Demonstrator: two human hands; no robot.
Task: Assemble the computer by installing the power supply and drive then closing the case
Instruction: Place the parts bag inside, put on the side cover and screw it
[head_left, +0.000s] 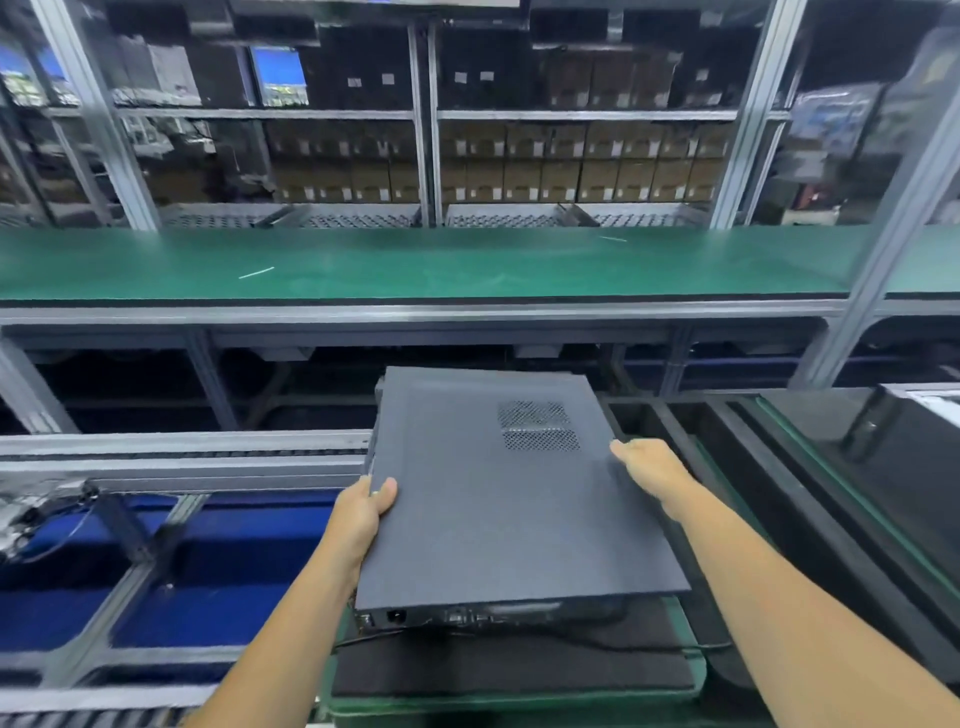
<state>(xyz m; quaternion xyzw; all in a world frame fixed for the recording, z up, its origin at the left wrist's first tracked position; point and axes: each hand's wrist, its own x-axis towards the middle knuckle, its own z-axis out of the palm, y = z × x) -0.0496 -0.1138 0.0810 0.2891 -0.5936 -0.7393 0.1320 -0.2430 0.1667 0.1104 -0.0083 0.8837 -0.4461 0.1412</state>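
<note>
Head view. One dark grey rectangular metal computer case (514, 493), side panel closed on top, is held at the centre of the frame, slightly tilted, its rear edge nearest the viewer. Two mesh vent patches (537, 426) sit side by side in depth on the panel, toward 1 o'clock from its middle. The rear face shows one power socket (396, 616) at 7 o'clock of the case; other ports beside it are too blurred to tell.

The left hand (361, 512) grips the case's left edge at 9 o'clock, thumb curled over the top panel, fingers hidden beneath. The right hand (649, 467) holds the right edge at 3 o'clock, thumb lying on the panel; its fingers wrap out of sight, so how tightly they close cannot be told.

Below the case, at 6 o'clock, lies one black foam pad (514, 670) on a green-edged bench surface (519, 706); one black cable (649, 647) runs across the pad. At 8 o'clock, blue padded trays (218, 577) lie within a grey aluminium frame; their contents are blurred. At 12 o'clock, one long green conveyor mat (415, 260) spans the frame. Behind it, metal shelving (423, 114) holds rows of brown cardboard boxes (571, 166), too many and too blurred to count. At 3 o'clock, one glossy black panel (883, 457) lies flat.
</note>
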